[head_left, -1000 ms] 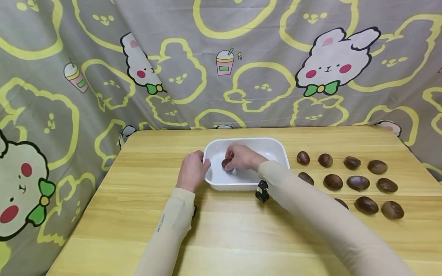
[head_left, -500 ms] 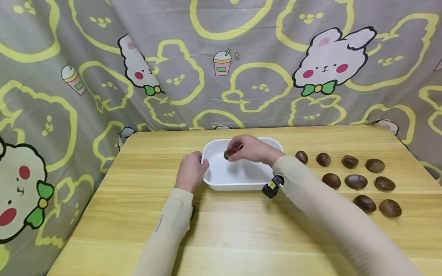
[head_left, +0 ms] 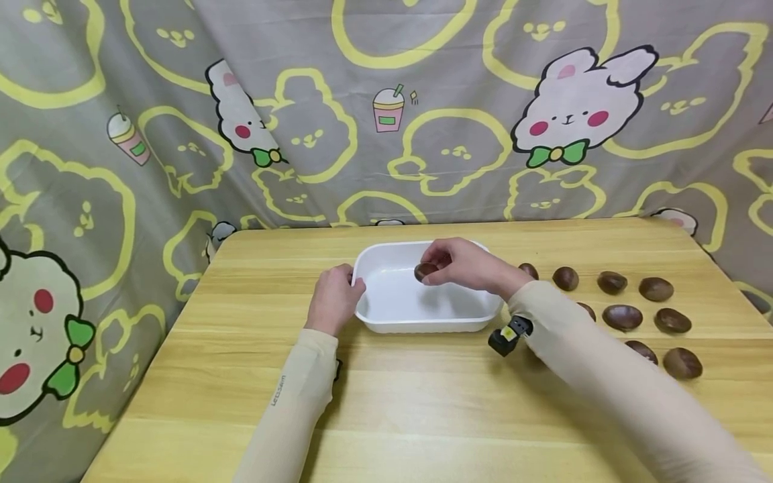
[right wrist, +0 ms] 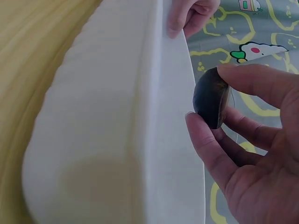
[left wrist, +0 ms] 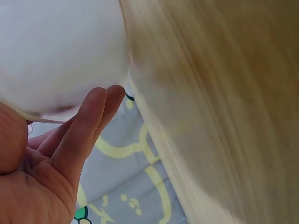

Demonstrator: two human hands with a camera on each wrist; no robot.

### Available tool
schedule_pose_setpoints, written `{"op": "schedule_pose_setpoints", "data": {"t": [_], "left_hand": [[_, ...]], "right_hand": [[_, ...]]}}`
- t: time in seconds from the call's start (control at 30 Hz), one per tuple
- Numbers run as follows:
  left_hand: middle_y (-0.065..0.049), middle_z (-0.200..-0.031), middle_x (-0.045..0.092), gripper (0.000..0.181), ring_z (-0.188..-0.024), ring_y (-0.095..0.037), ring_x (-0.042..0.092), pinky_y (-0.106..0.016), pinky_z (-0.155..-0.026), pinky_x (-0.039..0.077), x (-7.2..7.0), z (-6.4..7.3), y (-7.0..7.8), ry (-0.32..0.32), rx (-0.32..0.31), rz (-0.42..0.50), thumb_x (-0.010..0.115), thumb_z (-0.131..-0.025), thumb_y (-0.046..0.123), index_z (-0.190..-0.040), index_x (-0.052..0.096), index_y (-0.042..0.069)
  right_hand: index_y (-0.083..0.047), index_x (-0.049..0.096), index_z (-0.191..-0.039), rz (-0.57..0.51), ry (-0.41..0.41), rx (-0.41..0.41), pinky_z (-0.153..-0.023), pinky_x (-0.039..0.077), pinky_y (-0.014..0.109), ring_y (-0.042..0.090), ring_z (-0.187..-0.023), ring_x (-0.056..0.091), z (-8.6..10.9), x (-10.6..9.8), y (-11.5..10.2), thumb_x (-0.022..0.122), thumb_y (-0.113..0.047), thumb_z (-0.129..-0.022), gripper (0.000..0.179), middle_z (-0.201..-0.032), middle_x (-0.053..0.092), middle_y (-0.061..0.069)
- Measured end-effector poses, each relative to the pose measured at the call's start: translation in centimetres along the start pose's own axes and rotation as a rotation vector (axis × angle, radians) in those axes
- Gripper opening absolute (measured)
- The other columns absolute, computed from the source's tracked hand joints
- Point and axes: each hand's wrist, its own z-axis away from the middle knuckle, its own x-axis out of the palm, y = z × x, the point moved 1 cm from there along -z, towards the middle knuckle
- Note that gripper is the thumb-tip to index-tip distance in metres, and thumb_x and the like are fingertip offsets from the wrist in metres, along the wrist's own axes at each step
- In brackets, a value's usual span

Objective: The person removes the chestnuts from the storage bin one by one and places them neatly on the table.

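Observation:
A white rectangular dish stands on the wooden table. My left hand pinches its left end, the thumb over the rim and the fingers along the outer wall, as the left wrist view shows. Over the dish, my right hand holds a brown chestnut between thumb and fingertips. In the right wrist view this glossy dark chestnut is seen beside the dish's rim, with the left hand at the far end. No other chestnut shows in the visible part of the dish.
Several more chestnuts lie in rough rows on the right side of the wooden table; the right sleeve hides some of them. A grey curtain with cartoon prints hangs behind the table's back edge and along its left side.
My right hand has lifted the chestnut up from the dish's floor and carried it to the right, still over the dish. My left hand stays at the dish's left end.

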Motion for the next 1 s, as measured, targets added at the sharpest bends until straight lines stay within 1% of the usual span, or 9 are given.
{"op": "schedule_pose_setpoints", "data": {"t": [0.17,0.3,0.57,0.7,0.8,1.0], "left_hand": [[-0.016,-0.09,0.068,0.021,-0.079,-0.024,0.065,-0.032,-0.063,0.057,0.0,0.0,-0.1,-0.007,-0.017,-0.001,0.059,-0.094,0.012,-0.101,0.068,-0.005],[-0.015,-0.091,0.068,0.021,-0.08,-0.024,0.065,-0.032,-0.064,0.057,0.0,0.0,-0.1,-0.007,-0.031,-0.004,0.059,-0.095,0.013,-0.101,0.068,-0.005],[-0.016,-0.091,0.068,0.021,-0.08,-0.024,0.065,-0.033,-0.065,0.057,0.1,0.0,-0.1,-0.009,-0.028,-0.002,0.058,-0.094,0.013,-0.102,0.068,-0.005],[-0.016,-0.093,0.068,0.022,-0.081,-0.024,0.065,-0.032,-0.065,0.057,0.1,0.0,-0.1,-0.013,-0.039,0.007,0.058,-0.095,0.013,-0.103,0.068,-0.005],[-0.015,-0.092,0.068,0.022,-0.08,-0.023,0.064,-0.031,-0.064,0.056,0.1,-0.1,-0.1,-0.014,-0.031,0.01,0.058,-0.094,0.012,-0.103,0.068,-0.005],[-0.015,-0.091,0.068,0.021,-0.079,-0.023,0.064,-0.031,-0.062,0.056,0.1,-0.2,-0.1,-0.017,-0.022,0.015,0.058,-0.093,0.012,-0.102,0.068,-0.005]], "right_hand": [[-0.006,0.065,-0.11,0.033,0.005,-0.018,-0.086,0.045,0.038,0.024,-0.097,0.055,1.4,-0.7,0.9,0.077,-0.018,-0.085,0.031,-0.105,0.062,0.008],[-0.008,0.065,-0.11,0.065,0.018,-0.038,-0.086,0.046,0.039,0.022,-0.098,0.056,3.0,-1.3,1.3,0.077,-0.018,-0.085,0.029,-0.104,0.063,0.006],[-0.007,0.065,-0.112,0.081,0.051,-0.036,-0.084,0.048,0.039,0.021,-0.097,0.058,6.4,-2.7,1.8,0.077,-0.022,-0.086,0.032,-0.103,0.063,0.004],[-0.008,0.064,-0.114,0.085,0.072,-0.024,-0.082,0.049,0.036,0.021,-0.099,0.057,8.5,-3.0,2.0,0.077,-0.024,-0.086,0.034,-0.106,0.063,0.004],[-0.009,0.064,-0.115,0.098,0.083,-0.019,-0.081,0.049,0.033,0.021,-0.099,0.056,10.4,-3.1,2.5,0.077,-0.025,-0.086,0.035,-0.106,0.062,0.003],[-0.012,0.065,-0.113,0.136,0.087,0.007,-0.073,0.049,0.027,0.019,-0.091,0.056,13.6,-2.9,4.2,0.078,-0.03,-0.085,0.036,-0.1,0.061,0.0]]}}
